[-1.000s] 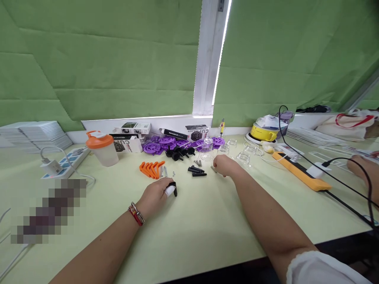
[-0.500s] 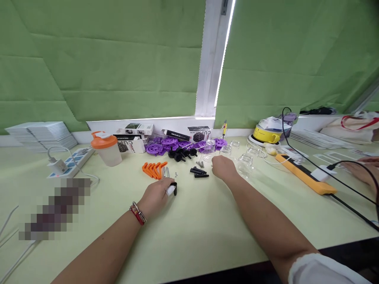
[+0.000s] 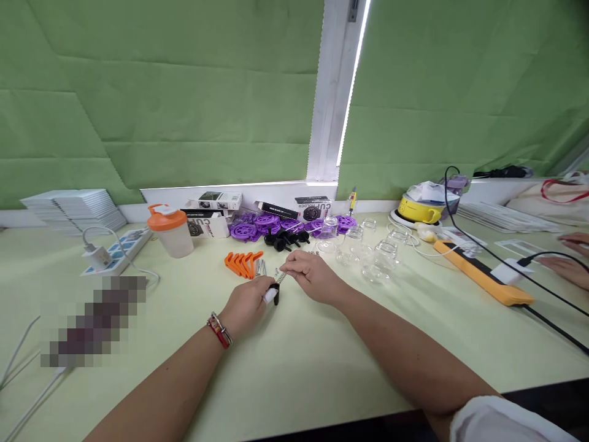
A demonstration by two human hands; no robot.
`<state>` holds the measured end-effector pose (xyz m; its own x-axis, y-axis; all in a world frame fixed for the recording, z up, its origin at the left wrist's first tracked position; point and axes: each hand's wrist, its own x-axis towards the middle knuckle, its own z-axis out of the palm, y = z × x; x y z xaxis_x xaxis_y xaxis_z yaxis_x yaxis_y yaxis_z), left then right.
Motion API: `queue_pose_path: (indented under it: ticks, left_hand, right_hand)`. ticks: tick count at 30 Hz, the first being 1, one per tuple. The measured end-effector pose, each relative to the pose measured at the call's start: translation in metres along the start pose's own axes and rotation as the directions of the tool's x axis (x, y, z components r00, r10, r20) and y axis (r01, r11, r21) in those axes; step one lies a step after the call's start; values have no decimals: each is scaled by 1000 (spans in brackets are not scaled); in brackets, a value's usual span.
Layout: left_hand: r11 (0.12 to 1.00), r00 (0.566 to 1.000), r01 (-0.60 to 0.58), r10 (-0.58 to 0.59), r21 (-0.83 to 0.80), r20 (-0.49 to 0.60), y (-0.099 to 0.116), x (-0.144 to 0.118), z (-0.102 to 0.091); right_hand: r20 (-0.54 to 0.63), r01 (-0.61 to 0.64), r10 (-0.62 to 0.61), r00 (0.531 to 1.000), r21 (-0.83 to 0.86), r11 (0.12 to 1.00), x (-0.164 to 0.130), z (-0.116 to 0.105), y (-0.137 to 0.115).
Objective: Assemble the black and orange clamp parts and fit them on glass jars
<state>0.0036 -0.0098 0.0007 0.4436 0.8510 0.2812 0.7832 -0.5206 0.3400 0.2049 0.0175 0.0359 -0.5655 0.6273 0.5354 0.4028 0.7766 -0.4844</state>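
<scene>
My left hand (image 3: 248, 305) is closed around a small white and black part (image 3: 271, 296), most of it hidden by the fingers. In a pinch, my right hand (image 3: 311, 274) holds a metal coil spring (image 3: 281, 278), whose lower end meets the black top of that part. Just left of the hands lie several orange angled pieces (image 3: 242, 264) and a few metal pins (image 3: 261, 267). Behind my right hand are black parts with stems (image 3: 285, 239) and a heap of purple openwork discs (image 3: 245, 231). My right hand covers the table where black tubes lay.
Clear cups (image 3: 381, 258) stand upside down to the right. An orange-lidded shaker (image 3: 171, 233) and a white power strip (image 3: 120, 248) are at left. Opened boxes (image 3: 209, 224) line the wall. An orange power strip (image 3: 481, 273) and another person's hands (image 3: 565, 267) are at right.
My right hand has moved left from beside the clear cups to my left hand, bringing a spring against the held part. My left hand keeps its hold.
</scene>
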Motion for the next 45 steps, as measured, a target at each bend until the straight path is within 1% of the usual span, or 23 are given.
queue_pose_path:
  ticks: [2, 4, 10, 16, 19, 22, 28, 31, 34, 36, 38, 40, 41, 43, 44, 45]
  left_hand:
    - [1000, 1000, -3, 3, 4, 3, 0, 0, 0]
    - [1000, 1000, -6, 6, 6, 2, 1, 1, 0]
    - [1000, 1000, -5, 5, 8, -2, 2, 0, 2]
    - [1000, 999, -22, 22, 6, -24, 0, 1, 5]
    - [1000, 1000, -17, 17, 12, -21, -2, 1, 6]
    - [1000, 1000, -9, 9, 1, -10, -3, 1, 6]
    - [1000, 1000, -9, 9, 7, 0, -3, 1, 4]
    - [1000, 1000, 1, -1, 5, 7, -2, 1, 3]
    - [1000, 1000, 14, -14, -10, 11, -1, 1, 3]
    - [1000, 1000, 14, -14, -16, 13, -2, 1, 3]
    - [1000, 1000, 1, -1, -15, 12, -5, 1, 1]
    - [1000, 1000, 1, -1, -8, -18, -13, 2, -3]
    - [999, 996, 37, -38, -6, -76, -18, 2, -7]
    - [989, 974, 145, -146, -20, -172, -30, 3, -16]
    - [979, 960, 200, -201, -21, -197, -35, 3, -21]
    - [968, 948, 250, -248, -16, -199, -39, 3, -25]
  right_hand:
    - [36, -3, 4, 999, -21, 1000, 1, 2, 0]
    - [43, -13, 14, 999, -24, 1000, 1, 3, -2]
    - [-13, -25, 26, 1000, 47, 999, 3, 6, -9]
    - [-18, -22, 24, 1000, 93, 995, 4, 15, -12]
    - [-14, -52, 53, 998, 85, 995, 3, 20, -10]
    - [6, -89, 89, 996, 68, 994, 1, 24, -7]
    - [75, -81, 77, 994, 51, 995, -1, 27, 1]
    - [122, -112, 105, 987, 58, 992, -3, 26, 3]
    - [175, -199, 182, 968, 82, 977, -7, 28, 3]
    - [191, -254, 229, 955, 122, 959, -9, 33, 3]
    - [168, -304, 273, 947, 199, 932, -10, 42, 5]
    - [131, -362, 338, 932, 297, 883, -10, 54, 9]
    - [124, -398, 379, 917, 342, 851, -9, 60, 11]
    - [151, -484, 465, 872, 403, 777, -8, 71, 17]
    - [179, -529, 505, 845, 419, 738, -7, 75, 20]
    - [204, -567, 536, 819, 427, 704, -5, 79, 23]
